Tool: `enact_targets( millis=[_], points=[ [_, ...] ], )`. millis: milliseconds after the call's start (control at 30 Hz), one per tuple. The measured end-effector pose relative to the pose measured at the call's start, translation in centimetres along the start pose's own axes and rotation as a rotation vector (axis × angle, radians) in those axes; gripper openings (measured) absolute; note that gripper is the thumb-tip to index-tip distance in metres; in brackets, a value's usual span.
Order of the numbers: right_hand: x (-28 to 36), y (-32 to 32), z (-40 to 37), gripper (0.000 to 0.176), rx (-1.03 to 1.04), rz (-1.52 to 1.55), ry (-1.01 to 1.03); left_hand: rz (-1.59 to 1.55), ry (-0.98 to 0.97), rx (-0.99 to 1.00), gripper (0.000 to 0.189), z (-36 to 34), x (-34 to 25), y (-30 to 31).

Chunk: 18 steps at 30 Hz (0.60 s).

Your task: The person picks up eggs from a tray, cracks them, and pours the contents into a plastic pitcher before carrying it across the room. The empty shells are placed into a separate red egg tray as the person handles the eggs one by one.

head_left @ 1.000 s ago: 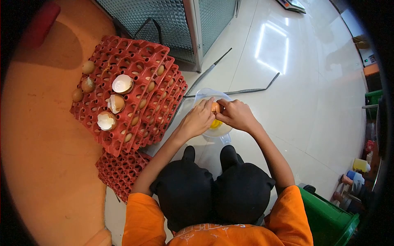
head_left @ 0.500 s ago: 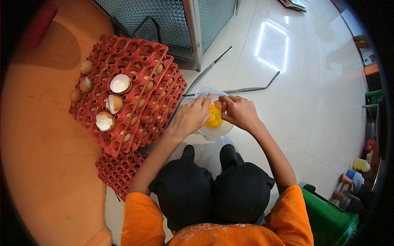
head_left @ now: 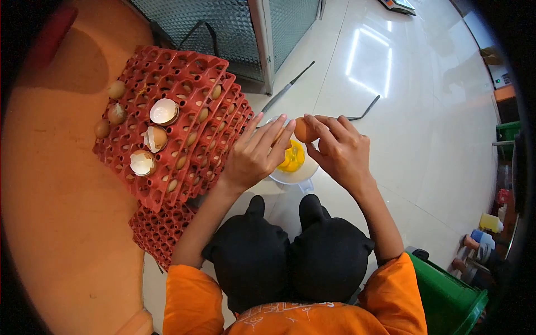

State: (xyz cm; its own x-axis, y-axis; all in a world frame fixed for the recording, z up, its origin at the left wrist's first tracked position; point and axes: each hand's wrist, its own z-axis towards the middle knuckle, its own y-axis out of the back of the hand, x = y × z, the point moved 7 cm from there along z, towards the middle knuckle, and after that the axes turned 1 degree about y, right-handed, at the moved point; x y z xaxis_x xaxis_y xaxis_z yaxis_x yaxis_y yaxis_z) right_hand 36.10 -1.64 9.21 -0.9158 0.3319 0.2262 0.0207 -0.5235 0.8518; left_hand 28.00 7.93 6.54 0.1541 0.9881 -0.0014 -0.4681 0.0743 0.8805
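My right hand pinches a brown eggshell between thumb and fingers, just above the rim of a clear plastic bowl. Several yellow egg yolks lie in the bowl. Across from it, my left hand is held over the bowl's left side with its fingers stretched out and apart. The undersides of its fingers are hidden. To the left, three broken eggshells, one of them a wide white-lined shell, rest on a stack of red egg trays.
Whole brown eggs sit at the trays' left edge. Smaller red trays lie below the stack. Dark straps lie on the tiled floor. A green bin stands at lower right, and a metal-framed cabinet behind.
Both hands have lifted from the bowl. My right hand has brought the eggshell up to the rim, and my left fingers have spread and moved slightly left.
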Motion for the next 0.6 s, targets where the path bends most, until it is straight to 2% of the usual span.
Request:
enact_targets(
  millis=[100,133,200,233,367,433,500,600],
  points=[
    [-1.0,-4.3,-1.5,0.042,0.117,-0.068,0.047,0.014,-0.024,0.086,0.048,-1.9,-0.5,-2.2],
    [-1.4,-4.3,-1.7,0.042,0.109,-0.066,0.028,0.037,-0.042,0.120,0.048,-2.0,-0.2,-2.9],
    [-1.4,-4.3,-3.1,0.042,0.125,-0.041,-0.025,-0.013,0.001,0.053,0.048,-2.3,0.2,-2.3],
    [-1.4,-3.4,-3.0,0.039,0.067,-0.019,-0.046,-0.044,0.025,0.024,0.048,-2.4,0.2,-1.9],
    [-1.5,-4.0,-3.2,0.038,0.134,-0.098,-0.004,-0.001,-0.050,0.073,0.050,-2.4,0.1,-2.4],
    [-1.3,-2.5,-2.4,0.038,0.036,-0.037,-0.034,-0.070,-0.024,0.037,0.051,-1.8,-0.5,-1.2],
    [-1.0,-1.5,-2.2,0.038,-0.043,0.009,-0.055,-0.010,-0.063,0.077,0.052,-1.7,-0.6,-1.8],
    [-1.1,-2.7,-2.4,0.040,0.073,-0.053,-0.022,-0.013,-0.055,0.097,0.053,-1.7,-0.7,-2.0]
  ],
)
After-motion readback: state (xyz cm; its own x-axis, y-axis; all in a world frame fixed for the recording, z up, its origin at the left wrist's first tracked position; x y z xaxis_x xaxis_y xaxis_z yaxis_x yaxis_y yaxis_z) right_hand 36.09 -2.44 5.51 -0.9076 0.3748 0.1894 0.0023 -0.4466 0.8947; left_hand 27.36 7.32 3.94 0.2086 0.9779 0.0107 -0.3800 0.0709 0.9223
